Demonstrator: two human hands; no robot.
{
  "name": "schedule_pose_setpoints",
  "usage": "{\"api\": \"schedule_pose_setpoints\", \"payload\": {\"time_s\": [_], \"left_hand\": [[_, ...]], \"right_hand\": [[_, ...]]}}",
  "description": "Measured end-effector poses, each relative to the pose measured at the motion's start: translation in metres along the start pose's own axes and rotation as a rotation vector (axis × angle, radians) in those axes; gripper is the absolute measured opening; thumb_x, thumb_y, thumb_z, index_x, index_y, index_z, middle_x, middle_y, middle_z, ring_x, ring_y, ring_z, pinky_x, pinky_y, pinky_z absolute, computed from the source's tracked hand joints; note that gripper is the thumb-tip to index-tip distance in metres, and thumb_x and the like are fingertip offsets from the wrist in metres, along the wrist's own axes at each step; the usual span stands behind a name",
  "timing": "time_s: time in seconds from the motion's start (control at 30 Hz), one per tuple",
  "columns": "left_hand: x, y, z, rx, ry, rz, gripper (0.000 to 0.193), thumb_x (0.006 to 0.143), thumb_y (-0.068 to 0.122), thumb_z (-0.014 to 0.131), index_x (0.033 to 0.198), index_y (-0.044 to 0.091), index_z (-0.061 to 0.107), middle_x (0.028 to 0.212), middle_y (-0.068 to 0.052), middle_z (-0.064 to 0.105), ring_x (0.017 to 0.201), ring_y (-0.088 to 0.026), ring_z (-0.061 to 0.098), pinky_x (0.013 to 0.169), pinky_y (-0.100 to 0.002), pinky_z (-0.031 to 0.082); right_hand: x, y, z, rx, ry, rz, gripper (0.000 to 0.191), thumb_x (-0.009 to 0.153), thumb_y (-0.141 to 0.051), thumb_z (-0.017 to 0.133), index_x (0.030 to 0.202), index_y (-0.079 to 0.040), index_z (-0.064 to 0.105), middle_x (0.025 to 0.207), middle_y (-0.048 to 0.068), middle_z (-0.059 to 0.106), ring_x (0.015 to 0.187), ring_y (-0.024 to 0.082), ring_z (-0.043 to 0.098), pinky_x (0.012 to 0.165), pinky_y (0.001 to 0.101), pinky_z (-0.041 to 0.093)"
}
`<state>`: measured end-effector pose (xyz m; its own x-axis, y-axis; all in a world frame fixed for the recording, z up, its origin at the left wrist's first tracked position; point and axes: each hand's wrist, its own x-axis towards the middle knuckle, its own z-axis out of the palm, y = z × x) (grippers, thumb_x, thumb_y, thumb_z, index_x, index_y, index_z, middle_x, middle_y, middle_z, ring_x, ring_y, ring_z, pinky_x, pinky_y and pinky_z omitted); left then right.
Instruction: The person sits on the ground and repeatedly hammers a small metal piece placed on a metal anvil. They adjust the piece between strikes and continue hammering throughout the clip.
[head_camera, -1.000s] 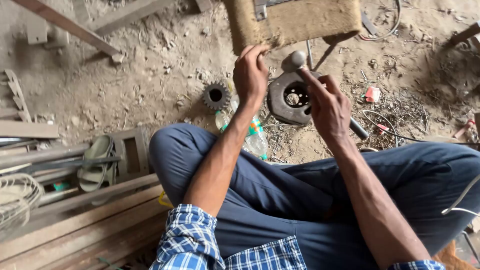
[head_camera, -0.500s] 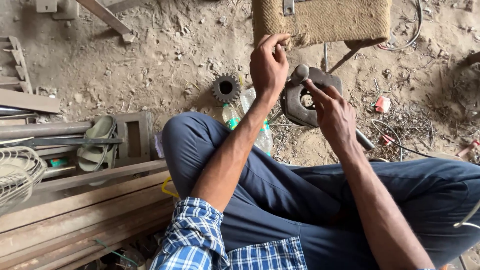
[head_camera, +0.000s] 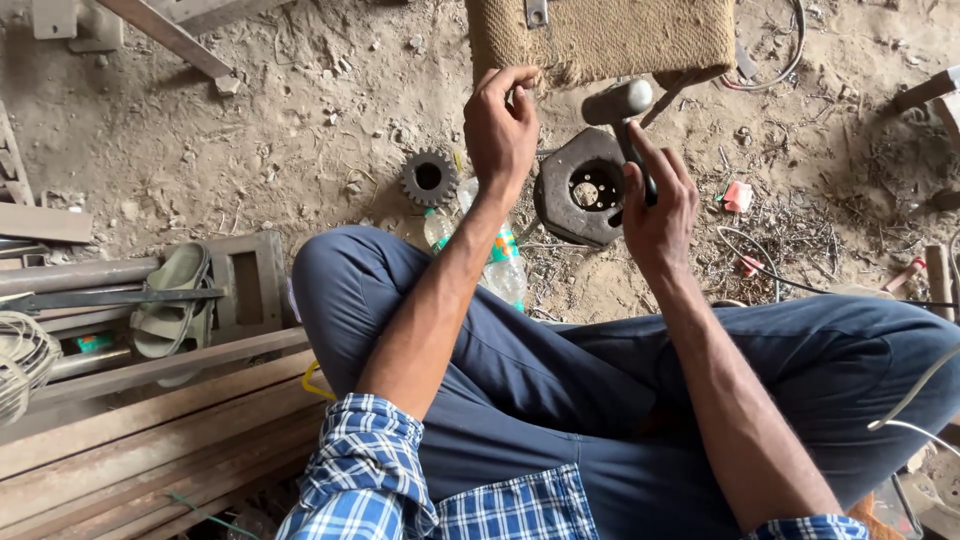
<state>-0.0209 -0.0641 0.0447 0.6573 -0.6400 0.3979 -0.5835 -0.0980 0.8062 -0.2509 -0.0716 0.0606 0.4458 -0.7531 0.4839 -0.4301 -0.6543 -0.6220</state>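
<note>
- The right hand (head_camera: 655, 205) is wrapped tight around the dark handle of a hammer (head_camera: 620, 105), whose grey head stands raised above the steel block (head_camera: 585, 190); half a second ago the head sat lower, right beside the block, so the hammer has been lifted.
- The left hand (head_camera: 500, 130) is lifted too, fingers curled inward with thumb and fingertips drawn together near the mat (head_camera: 600, 35); whether it pinches some small thing cannot be told; a second ago it was lower, nearer the block.
- The block, dark and many-sided with a round hole in the middle, lies flat on the dirt floor (head_camera: 300, 150) between the two hands, untouched by either; it has not shifted.
- A gear (head_camera: 428, 178) lies on the dirt just left of the left wrist, and a clear plastic bottle (head_camera: 495, 260) rests against the person's knee.
- Judged from the raised head, the hammer looks set over the block, at the top of a swing.
- A sandal (head_camera: 170, 300) sits on planks at the left, well apart.
</note>
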Motion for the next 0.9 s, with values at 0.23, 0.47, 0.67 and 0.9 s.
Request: {"api": "schedule_pose_setpoints", "payload": {"time_s": [0.23,0.47,0.67,0.9], "left_hand": [[-0.002,-0.003,-0.001,-0.006,0.012,0.015,0.022,0.093,-0.003,0.064,0.106,0.011,0.074,0.1,-0.004,0.076,0.088,-0.014,0.075,0.079,-0.029,0.063],[-0.007,0.003,-0.005,0.027,0.009,0.013,0.023,0.091,-0.005,0.063,0.104,0.011,0.074,0.098,-0.005,0.076,0.089,-0.017,0.075,0.079,-0.031,0.062],[-0.006,-0.003,-0.002,0.009,-0.01,-0.044,0.022,0.092,-0.003,0.062,0.103,0.013,0.074,0.099,-0.004,0.076,0.087,-0.016,0.076,0.074,-0.031,0.064],[-0.005,-0.01,0.008,0.022,-0.002,0.05,0.015,0.094,0.002,0.064,0.102,0.012,0.073,0.1,-0.006,0.077,0.086,-0.017,0.075,0.074,-0.031,0.062]], "right_hand": [[-0.003,-0.032,0.003,-0.2,-0.362,0.021,0.039,0.102,-0.013,0.059,0.139,-0.025,0.068,0.101,0.01,0.072,0.058,0.02,0.061,0.046,0.0366,0.05],[-0.005,-0.01,0.001,-0.011,-0.257,0.048,0.036,0.108,-0.017,0.057,0.143,-0.014,0.063,0.104,0.012,0.07,0.063,0.019,0.055,0.046,0.0367,0.045],[-0.007,0.005,-0.006,0.036,-0.073,0.103,0.039,0.115,-0.026,0.055,0.15,-0.01,0.061,0.094,0.011,0.068,0.065,0.015,0.056,0.055,0.0317,0.046],[-0.001,-0.006,-0.011,-0.03,-0.208,0.003,0.036,0.108,-0.022,0.059,0.143,-0.015,0.065,0.105,0.012,0.072,0.063,0.015,0.057,0.046,0.0286,0.045]]}}
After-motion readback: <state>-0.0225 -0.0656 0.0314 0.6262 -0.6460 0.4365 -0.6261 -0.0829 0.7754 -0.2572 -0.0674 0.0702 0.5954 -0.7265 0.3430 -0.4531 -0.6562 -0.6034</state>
